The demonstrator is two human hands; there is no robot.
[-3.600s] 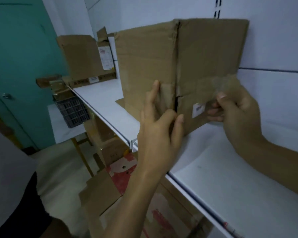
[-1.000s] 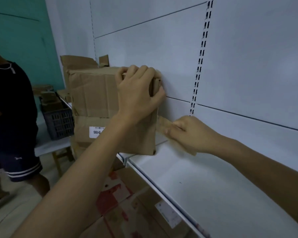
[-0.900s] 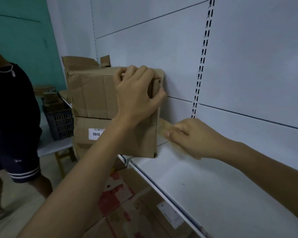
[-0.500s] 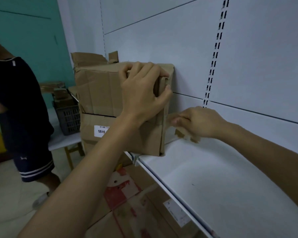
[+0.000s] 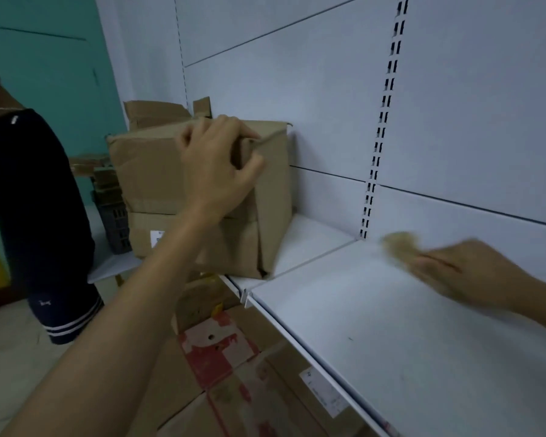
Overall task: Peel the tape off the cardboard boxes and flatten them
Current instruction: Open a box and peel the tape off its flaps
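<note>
Right, brown cardboard box (image 5: 275,190) sits upright centre-left of frame on the white metal shelf (image 5: 391,326). Left hand (image 5: 215,165): grip clenched on the box's top near edge, fingers curled over it. Right hand (image 5: 467,272): right of frame, low over the shelf, well apart from the box, blurred. Crumpled brownish tape wad (image 5: 399,244) at its fingertips; can't tell if the grip holds it. Person in dark shirt (image 5: 35,200) at left edge. Red-and-white printed cardboard (image 5: 215,351) below the shelf.

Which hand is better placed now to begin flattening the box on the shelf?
Probably the left hand: it grips the cardboard box at its top edge. The right hand is away over the shelf, holding what looks like peeled tape.
</note>
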